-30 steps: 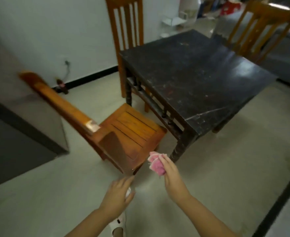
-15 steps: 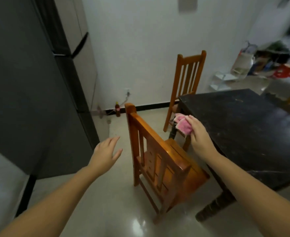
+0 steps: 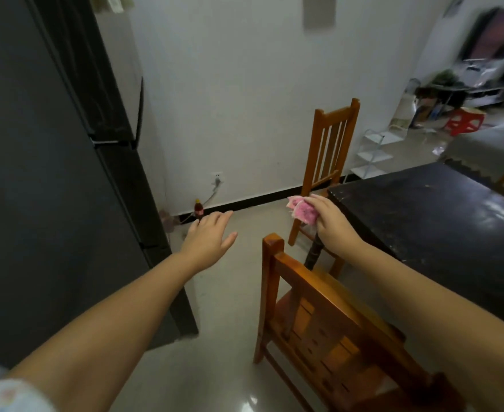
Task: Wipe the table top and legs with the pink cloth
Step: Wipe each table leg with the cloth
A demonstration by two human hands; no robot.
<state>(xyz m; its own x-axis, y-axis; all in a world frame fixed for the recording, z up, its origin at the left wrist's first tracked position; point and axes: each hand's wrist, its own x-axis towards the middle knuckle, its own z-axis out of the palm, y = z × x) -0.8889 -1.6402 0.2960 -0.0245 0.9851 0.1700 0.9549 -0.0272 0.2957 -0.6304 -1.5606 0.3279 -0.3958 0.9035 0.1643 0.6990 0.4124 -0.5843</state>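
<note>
Head view: no brand or writing is legible anywhere; the small bottle (image 3: 198,208) by the wall has a label too blurred to read. Your right hand (image 3: 332,226) has its grip closed on the pink cloth (image 3: 303,211), which bunches out past your fingertips, held in the air just off the near corner of the dark bench (image 3: 441,221), apparently not touching it. Your left hand (image 3: 209,237) is spread flat, grip apart, holding nothing, over the floor beside the fridge (image 3: 51,173). A wooden chair (image 3: 328,328) stands below your right arm; a second chair (image 3: 331,150) stands against the wall.
</note>
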